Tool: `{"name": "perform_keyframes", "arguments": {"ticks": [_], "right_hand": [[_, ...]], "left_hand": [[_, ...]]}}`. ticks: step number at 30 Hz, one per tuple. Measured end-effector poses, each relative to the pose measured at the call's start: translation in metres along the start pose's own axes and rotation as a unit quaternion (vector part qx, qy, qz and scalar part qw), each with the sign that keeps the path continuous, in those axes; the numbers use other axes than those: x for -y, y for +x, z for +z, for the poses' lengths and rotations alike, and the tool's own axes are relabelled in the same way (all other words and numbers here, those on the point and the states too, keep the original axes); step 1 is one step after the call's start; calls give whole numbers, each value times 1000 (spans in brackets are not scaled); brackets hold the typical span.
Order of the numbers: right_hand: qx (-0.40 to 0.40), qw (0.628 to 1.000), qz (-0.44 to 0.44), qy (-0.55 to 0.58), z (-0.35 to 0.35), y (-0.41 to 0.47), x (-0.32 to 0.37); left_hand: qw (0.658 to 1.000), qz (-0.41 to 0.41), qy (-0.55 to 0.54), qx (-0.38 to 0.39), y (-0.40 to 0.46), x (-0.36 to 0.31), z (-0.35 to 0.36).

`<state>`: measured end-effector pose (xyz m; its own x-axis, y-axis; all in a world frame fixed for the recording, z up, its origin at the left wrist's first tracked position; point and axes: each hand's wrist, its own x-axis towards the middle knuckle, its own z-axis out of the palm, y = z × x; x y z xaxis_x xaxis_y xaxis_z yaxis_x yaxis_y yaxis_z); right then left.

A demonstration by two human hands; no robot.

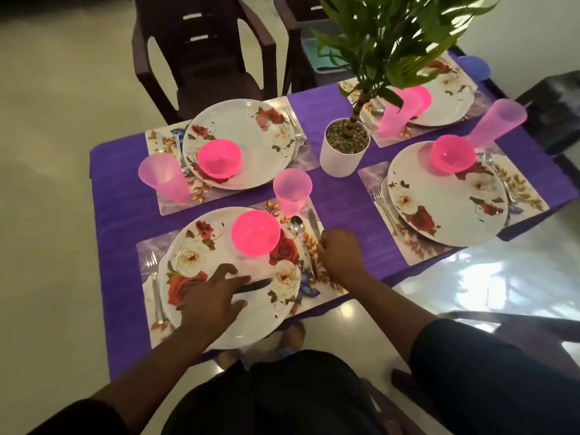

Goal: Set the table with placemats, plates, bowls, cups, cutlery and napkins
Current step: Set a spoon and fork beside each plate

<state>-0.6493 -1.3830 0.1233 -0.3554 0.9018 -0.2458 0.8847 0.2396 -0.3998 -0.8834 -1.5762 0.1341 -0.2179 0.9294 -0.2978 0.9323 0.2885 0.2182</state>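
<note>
A knife (314, 224) lying on the near placemat (326, 279), just right of a spoon (297, 228), is pinched at its handle end by the curled fingers of the right hand (340, 253). The left hand (209, 298) is held spread over the near floral plate (219, 246), its fingers loosely bent; whether they grip or merely cover a dark knife-like piece (255, 285) beneath the fingertips cannot be told. Both forearms are reached forward from the near table edge. A pink bowl (255, 233) is seated on the plate's far side, a fork (155, 284) is laid left of the plate, and a pink cup (292, 191) is stood just beyond the spoon. Bare purple cloth (345, 196) is left between this setting and the right-hand one, and a white plant pot (344, 146) is stood at the table's centre
</note>
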Motion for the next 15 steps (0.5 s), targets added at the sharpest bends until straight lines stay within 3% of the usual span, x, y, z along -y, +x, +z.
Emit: {"name": "perform_keyframes", "arguments": {"ticks": [7, 15], "right_hand": [[-48, 998, -32, 32, -4, 0, 4], [28, 997, -63, 34, 7, 0, 16]], "left_hand": [[999, 15, -25, -19, 0, 2, -1], [999, 16, -24, -30, -1, 2, 0]]}}
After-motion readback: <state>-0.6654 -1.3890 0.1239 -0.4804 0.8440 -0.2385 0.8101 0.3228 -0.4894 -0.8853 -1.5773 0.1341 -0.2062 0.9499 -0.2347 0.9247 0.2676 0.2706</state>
